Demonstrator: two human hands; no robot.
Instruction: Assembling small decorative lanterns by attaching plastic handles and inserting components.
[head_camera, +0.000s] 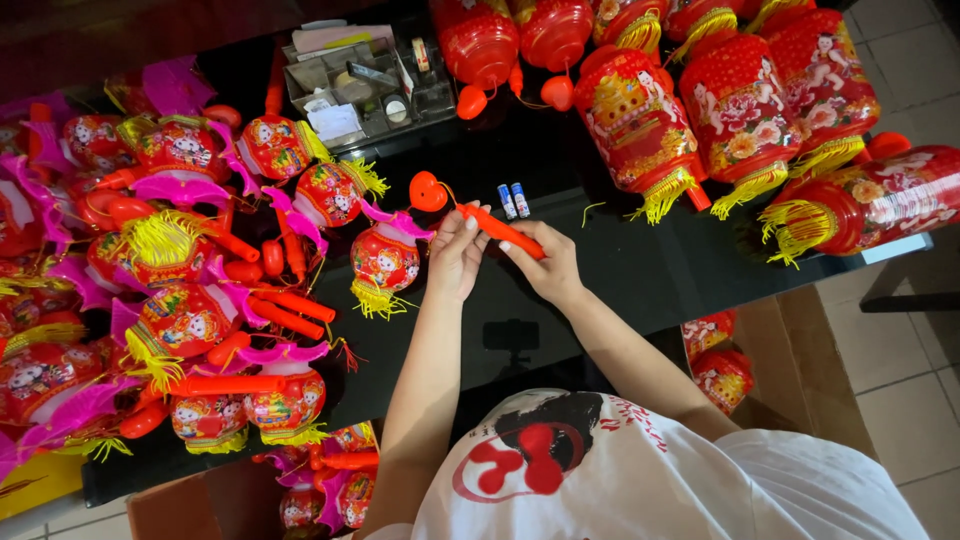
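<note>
Both hands met over the middle of the black tabletop (620, 270), and between them sat one orange-red handle stick (503, 231), tilted from upper left to lower right. The right hand (548, 266) was closed around the stick's lower end, fingers wrapped on it; the left hand (456, 250) pinched the upper end with its fingertips, so the hands were close together, both clamped on the same stick. Just off the stick's upper tip sat one red heart-shaped piece (428, 191), linked by a thin cord. Just beyond the hands lay two small batteries (513, 200), side by side, blue and white. Just beside the left hand lay one small lantern (385, 262), red with a pink fringe and yellow tassel. Toward the left edge the tabletop was crowded with a heap of small lanterns (170, 270), at least ten of them, mixed with loose orange sticks, though an exact count could not be told from the tangle. Along the far right corner lay large red lanterns (740, 100) with yellow tassels, about seven in view, some cut off by the picture's edge. At the far edge, in the middle, stood one clear plastic organiser box (355, 85) with small bits inside. Off the near right edge, two more red lanterns (718, 360) sat in a brown cardboard box (800, 370).
</note>
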